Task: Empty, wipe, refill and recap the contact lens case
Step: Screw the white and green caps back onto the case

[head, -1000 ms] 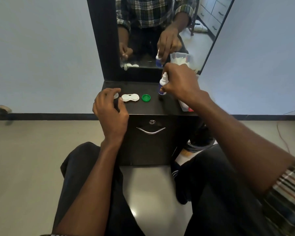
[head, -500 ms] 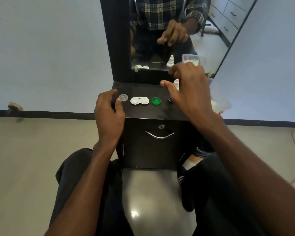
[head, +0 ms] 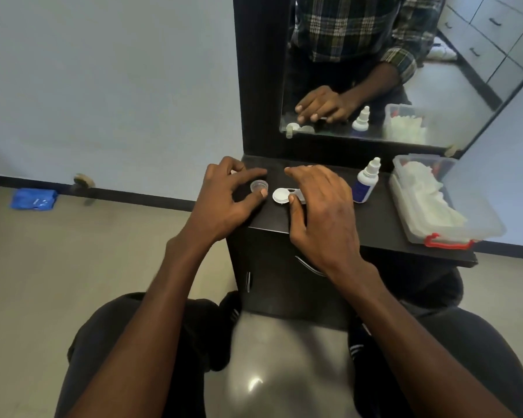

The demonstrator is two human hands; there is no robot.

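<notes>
The white contact lens case (head: 281, 195) lies on the black counter (head: 375, 224). Only its left well shows, uncapped. My right hand (head: 320, 212) lies spread over the case's right half, its thumb tip on the edge of the left well. The green cap is hidden under that hand. A clear cap (head: 259, 186) sits on the counter just left of the case. My left hand (head: 230, 194) is curled loosely around it, thumb tip touching its rim and index finger stretched out beyond it. The white solution bottle (head: 365, 182) with a blue label stands upright to the right, untouched.
A clear plastic box (head: 477, 224) of white tissues with a red latch sits at the counter's right end. A mirror (head: 435, 70) stands behind the counter. A drawer handle is partly hidden below my right hand. A blue cloth (head: 34, 199) lies on the floor at the left.
My right hand let go of the solution bottle, which stands on the counter, and moved left over the lens case, covering the green cap. My left hand stayed by the clear cap.
</notes>
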